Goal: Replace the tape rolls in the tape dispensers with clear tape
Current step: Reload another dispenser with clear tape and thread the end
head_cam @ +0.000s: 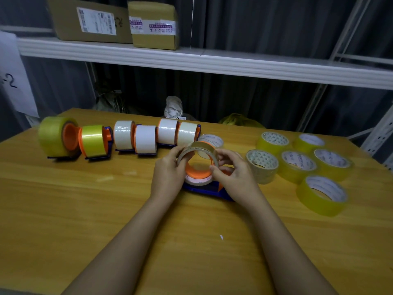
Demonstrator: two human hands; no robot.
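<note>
A blue tape dispenser (207, 189) with an orange hub (197, 170) lies on its side at the table's middle. A thin tan tape roll (196, 146) sits around the hub's top. My left hand (168, 173) grips the roll's left rim, and my right hand (234, 173) pinches its right rim. Behind them a row of several dispensers runs to the left: two with yellowish clear rolls (93, 139) and several with white rolls (145, 139). Several loose clear tape rolls (297, 165) lie flat on the right.
The wooden table (106, 209) fills the foreground. A white shelf (212, 62) with two cardboard boxes (153, 26) hangs above the far edge. Another loose roll (211, 140) lies just behind my hands. White metal racking (380, 133) stands at the right.
</note>
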